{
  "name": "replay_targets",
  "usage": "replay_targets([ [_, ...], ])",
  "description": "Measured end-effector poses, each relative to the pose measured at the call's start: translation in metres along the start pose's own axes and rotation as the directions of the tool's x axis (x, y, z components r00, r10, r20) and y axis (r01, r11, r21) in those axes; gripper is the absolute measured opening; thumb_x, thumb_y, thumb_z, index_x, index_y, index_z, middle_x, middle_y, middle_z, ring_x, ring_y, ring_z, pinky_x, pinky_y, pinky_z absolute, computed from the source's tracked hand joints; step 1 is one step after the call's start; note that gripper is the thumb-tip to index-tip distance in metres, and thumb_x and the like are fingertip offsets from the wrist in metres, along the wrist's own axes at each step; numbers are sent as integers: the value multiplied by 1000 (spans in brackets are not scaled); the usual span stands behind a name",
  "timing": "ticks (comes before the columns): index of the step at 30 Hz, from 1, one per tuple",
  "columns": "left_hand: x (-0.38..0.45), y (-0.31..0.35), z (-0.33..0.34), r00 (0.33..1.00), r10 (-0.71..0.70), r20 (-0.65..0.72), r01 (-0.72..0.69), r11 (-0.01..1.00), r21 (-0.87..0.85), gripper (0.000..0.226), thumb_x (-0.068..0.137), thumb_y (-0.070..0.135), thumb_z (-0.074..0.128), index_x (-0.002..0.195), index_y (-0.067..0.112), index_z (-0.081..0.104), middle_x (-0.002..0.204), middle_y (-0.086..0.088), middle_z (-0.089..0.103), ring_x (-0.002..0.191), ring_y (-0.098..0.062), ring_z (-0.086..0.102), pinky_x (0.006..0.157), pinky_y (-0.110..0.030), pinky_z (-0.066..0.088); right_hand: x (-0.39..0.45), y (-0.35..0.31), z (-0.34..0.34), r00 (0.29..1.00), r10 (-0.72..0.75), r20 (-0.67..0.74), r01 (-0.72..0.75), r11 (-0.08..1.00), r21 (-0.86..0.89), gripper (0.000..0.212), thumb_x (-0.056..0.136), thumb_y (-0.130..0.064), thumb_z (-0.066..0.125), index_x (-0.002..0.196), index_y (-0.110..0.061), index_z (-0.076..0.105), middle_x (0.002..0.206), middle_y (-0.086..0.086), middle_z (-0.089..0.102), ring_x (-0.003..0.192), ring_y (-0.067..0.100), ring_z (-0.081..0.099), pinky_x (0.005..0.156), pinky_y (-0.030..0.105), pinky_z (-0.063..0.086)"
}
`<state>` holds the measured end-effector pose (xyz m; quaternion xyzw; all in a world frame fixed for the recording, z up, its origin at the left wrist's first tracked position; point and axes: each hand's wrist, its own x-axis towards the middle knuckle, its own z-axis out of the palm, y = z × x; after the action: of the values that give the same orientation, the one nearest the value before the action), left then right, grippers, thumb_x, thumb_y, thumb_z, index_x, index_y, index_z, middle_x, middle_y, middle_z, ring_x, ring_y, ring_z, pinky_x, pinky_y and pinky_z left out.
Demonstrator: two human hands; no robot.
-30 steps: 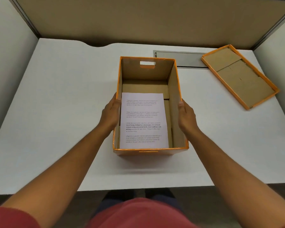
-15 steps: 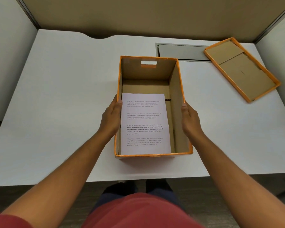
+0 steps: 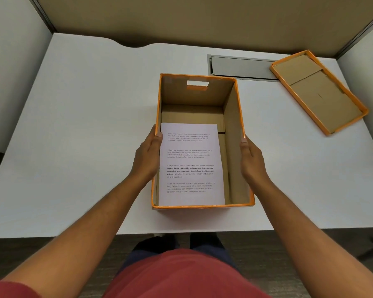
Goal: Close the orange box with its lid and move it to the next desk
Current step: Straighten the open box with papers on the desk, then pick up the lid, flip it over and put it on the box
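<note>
The orange box (image 3: 235, 117) stands open near the front edge of the white desk (image 3: 84, 125), its brown cardboard inside showing. A printed sheet of paper (image 3: 191, 164) lies in its bottom. My left hand (image 3: 148, 155) presses flat against the box's left wall, thumb at the rim. My right hand (image 3: 251, 160) presses against the right wall in the same way. The orange lid (image 3: 317, 91) lies upside down at the back right of the desk, apart from the box.
A grey cable hatch (image 3: 241, 66) is set into the desk behind the box. Beige partition walls (image 3: 202, 20) close the desk at the back and both sides. Dark floor shows below the front edge.
The box has slid a little toward me and the front edge between both hands. The view has shifted slightly; the lid has stayed where it was.
</note>
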<state>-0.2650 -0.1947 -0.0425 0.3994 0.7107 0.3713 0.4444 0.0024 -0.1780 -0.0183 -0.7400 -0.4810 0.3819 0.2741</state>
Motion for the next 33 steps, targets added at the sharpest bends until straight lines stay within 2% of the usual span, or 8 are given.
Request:
replay_targets([
  [3, -1, 2, -1, 1000, 13, 5, -13, 999, 49, 57, 106, 60, 32, 158, 38, 39, 123, 20, 45, 64, 38, 48, 44, 6, 35, 1, 0, 0, 1000, -16, 0, 16, 1000, -3, 59, 111, -51, 28, 161, -23, 40, 165, 2, 43, 154, 26, 39, 126, 47, 33],
  [5, -4, 5, -2, 1000, 16, 13, -18, 995, 98, 57, 105, 61, 30, 158, 41, 37, 124, 22, 46, 69, 25, 51, 58, -1, 36, 1, 1, 0, 1000, -16, -6, 16, 1000, 0, 58, 111, -50, 28, 160, -23, 39, 166, 2, 43, 154, 26, 38, 125, 44, 32],
  [12, -2, 17, -8, 999, 30, 27, -37, 940, 340, 62, 105, 60, 31, 162, 34, 30, 153, -8, 58, 131, -39, 61, 104, -59, 49, 0, -3, -2, 1000, 13, 3, -13, 1000, 9, 58, 111, -49, 29, 161, -23, 37, 167, 3, 40, 155, 27, 36, 123, 43, 32],
  [15, 1, 31, -7, 999, -4, -36, 19, 912, 409, 69, 105, 54, 46, 165, 30, 21, 168, -11, 37, 147, -43, 44, 113, -64, 40, 1, -4, -6, 998, 25, 57, -27, 999, 46, 58, 110, -51, 28, 162, -26, 37, 168, 2, 39, 155, 27, 36, 125, 48, 33],
  [18, -1, 53, 3, 966, 233, -113, -121, 792, 598, 79, 102, 50, 56, 165, 25, 16, 174, -13, 19, 156, -42, 26, 116, -64, 36, 6, -2, -13, 989, 60, 135, -76, 990, 120, 57, 109, -54, 31, 161, -31, 36, 168, -2, 38, 155, 24, 36, 124, 47, 34],
  [25, -8, 126, 115, 823, 547, 155, -519, 610, 599, 60, 102, 31, 60, 157, 17, 43, 168, -12, 35, 159, -32, 21, 129, -57, 16, 52, 28, -65, 969, 93, 231, -152, 956, 252, 52, 104, -53, 49, 153, -34, 48, 161, -6, 47, 146, 21, 46, 118, 42, 39],
  [29, -15, 149, 211, 798, 528, 290, -597, 623, 506, 59, 104, 30, 57, 159, 18, 39, 168, -10, 36, 159, -28, 23, 130, -50, 18, 122, 62, -135, 996, -16, 90, 11, 998, 59, 48, 102, -38, 59, 147, -22, 56, 153, 3, 54, 134, 19, 55, 102, 26, 37],
  [33, -17, 151, 294, 828, 386, 406, -548, 712, 440, 74, 105, 39, 55, 166, 32, 14, 175, 0, 20, 161, -20, 17, 125, -41, 27, 207, 100, -207, 997, -76, -2, 73, 967, -245, 53, 104, -27, 55, 153, -9, 47, 158, 13, 45, 138, 31, 51, 110, 35, 42],
])
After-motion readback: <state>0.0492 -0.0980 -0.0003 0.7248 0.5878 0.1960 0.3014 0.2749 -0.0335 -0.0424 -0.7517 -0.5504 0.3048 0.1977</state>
